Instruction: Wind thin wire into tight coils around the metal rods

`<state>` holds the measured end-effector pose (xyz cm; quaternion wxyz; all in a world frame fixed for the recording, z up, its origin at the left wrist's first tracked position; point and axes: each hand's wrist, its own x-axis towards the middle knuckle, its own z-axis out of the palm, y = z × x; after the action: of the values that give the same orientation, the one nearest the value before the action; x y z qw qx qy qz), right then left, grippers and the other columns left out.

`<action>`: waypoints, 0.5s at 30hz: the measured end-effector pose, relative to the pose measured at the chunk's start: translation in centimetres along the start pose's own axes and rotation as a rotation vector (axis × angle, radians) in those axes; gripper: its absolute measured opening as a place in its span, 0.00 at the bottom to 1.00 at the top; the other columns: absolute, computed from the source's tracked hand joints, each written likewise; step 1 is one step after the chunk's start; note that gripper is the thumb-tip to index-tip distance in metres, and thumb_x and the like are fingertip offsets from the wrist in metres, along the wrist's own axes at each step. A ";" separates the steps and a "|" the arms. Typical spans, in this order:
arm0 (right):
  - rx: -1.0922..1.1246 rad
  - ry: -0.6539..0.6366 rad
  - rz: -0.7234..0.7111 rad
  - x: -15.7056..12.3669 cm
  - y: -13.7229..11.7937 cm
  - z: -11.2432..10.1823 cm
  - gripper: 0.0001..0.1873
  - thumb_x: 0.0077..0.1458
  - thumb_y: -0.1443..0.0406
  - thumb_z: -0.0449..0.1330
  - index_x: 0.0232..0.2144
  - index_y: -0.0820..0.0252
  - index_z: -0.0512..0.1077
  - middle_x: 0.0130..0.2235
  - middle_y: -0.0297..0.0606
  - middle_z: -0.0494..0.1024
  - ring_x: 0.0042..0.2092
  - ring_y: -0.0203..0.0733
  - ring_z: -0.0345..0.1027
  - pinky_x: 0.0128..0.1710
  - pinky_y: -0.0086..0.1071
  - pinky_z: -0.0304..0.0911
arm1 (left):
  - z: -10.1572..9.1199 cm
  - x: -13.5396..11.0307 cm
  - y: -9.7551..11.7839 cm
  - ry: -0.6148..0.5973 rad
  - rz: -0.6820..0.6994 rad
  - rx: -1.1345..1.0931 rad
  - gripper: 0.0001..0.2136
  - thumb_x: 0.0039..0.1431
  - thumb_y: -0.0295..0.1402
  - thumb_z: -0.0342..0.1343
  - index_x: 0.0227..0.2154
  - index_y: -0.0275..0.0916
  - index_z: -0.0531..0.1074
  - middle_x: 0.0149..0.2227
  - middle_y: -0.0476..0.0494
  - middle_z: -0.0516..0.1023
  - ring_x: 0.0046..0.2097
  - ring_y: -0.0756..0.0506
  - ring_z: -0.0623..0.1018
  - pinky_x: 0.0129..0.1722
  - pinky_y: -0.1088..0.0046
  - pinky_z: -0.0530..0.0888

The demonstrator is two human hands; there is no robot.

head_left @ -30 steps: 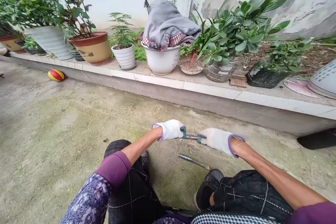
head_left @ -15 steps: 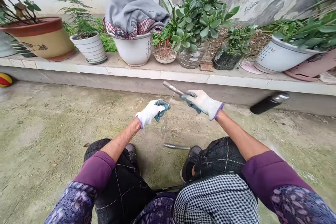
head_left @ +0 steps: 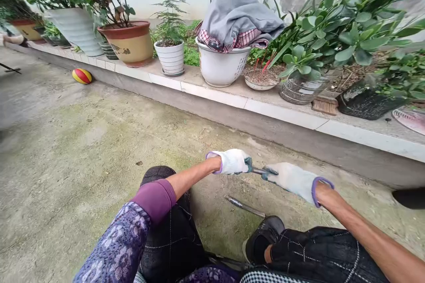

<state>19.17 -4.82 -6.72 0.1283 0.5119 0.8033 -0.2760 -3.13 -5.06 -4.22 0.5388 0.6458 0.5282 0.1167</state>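
Note:
A thin metal rod [head_left: 257, 170] runs level between my gloved hands, above the concrete. Around its left end my left hand [head_left: 235, 161] is closed, so that end is hidden. My right hand [head_left: 285, 176] grips the other part of the rod, with the green-coated fingers wrapped over it. Both gloves are white with purple cuffs. On the ground below, near my right shoe [head_left: 265, 234], lies a second metal rod [head_left: 245, 206] with a shiny, rough left end. No string shows between the hands.
A raised ledge [head_left: 229, 101] crosses in front, bearing potted plants and a white pot [head_left: 221, 65] topped with grey cloth. A wooden brush [head_left: 324, 105] lies on it. A red and yellow ball [head_left: 81, 76] rests at the left; a black bottle [head_left: 410, 197] is at the right edge.
My view has swung left. My left hand, earlier pulling a thin string beside the rod, has come onto the rod's end. The rod now sits lower and flatter; my right hand still holds it.

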 end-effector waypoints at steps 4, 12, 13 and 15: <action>-0.083 0.201 0.075 0.3 0.7 -1.4 0.21 0.61 0.56 0.50 0.46 0.59 0.75 0.43 0.47 0.81 0.41 0.48 0.73 0.39 0.35 0.61 | 0.2 0.1 0.3 0.038 0.040 0.009 0.03 0.52 0.31 0.56 0.29 0.37 0.71 0.18 0.54 0.67 0.18 0.54 0.65 0.16 0.81 0.62; -0.135 0.332 0.157 -1.2 0.9 -3.5 0.23 0.61 0.55 0.48 0.51 0.59 0.73 0.44 0.51 0.80 0.42 0.53 0.74 0.38 0.38 0.62 | -0.3 0.4 0.4 0.030 0.084 -0.264 0.08 0.53 0.35 0.57 0.35 0.37 0.73 0.19 0.55 0.65 0.19 0.55 0.64 0.16 0.82 0.64; -0.111 0.387 0.152 -1.2 0.8 -3.6 0.23 0.60 0.55 0.49 0.50 0.59 0.73 0.44 0.50 0.80 0.42 0.53 0.73 0.39 0.38 0.63 | -0.3 0.5 0.4 0.013 0.093 -0.295 0.09 0.53 0.35 0.58 0.35 0.37 0.74 0.19 0.56 0.65 0.19 0.55 0.64 0.16 0.82 0.63; 0.016 0.493 0.128 -1.5 0.7 -3.9 0.22 0.59 0.55 0.51 0.49 0.58 0.74 0.41 0.47 0.80 0.40 0.50 0.72 0.37 0.37 0.63 | -0.3 0.6 0.7 -0.003 0.102 -0.359 0.10 0.53 0.35 0.57 0.36 0.36 0.74 0.19 0.56 0.65 0.19 0.56 0.64 0.16 0.83 0.63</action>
<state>20.71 -3.46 -3.04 -0.0582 0.6144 0.7742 -0.1404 -2.71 -4.35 -3.78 0.6397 0.5655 0.4644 0.2352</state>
